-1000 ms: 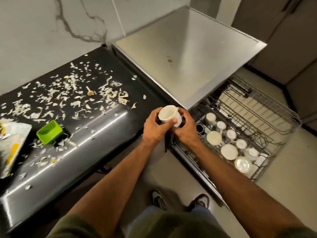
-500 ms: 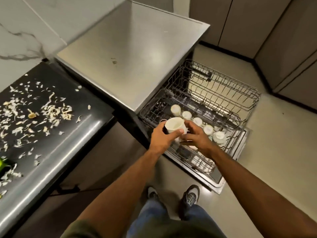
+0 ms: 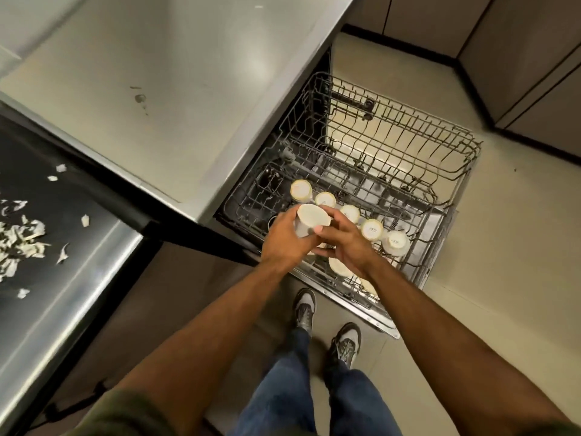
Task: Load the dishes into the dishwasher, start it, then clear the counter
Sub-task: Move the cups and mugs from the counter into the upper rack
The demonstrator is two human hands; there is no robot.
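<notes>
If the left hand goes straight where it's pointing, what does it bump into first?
Probably the row of upside-down cups in the lower rack, just past the cup the left hand holds. Depth is unclear, so it might pass above them.

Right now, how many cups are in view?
6: one cup between left hand and right hand; five cups upturned in a row in the rack. More may be hidden.
</notes>
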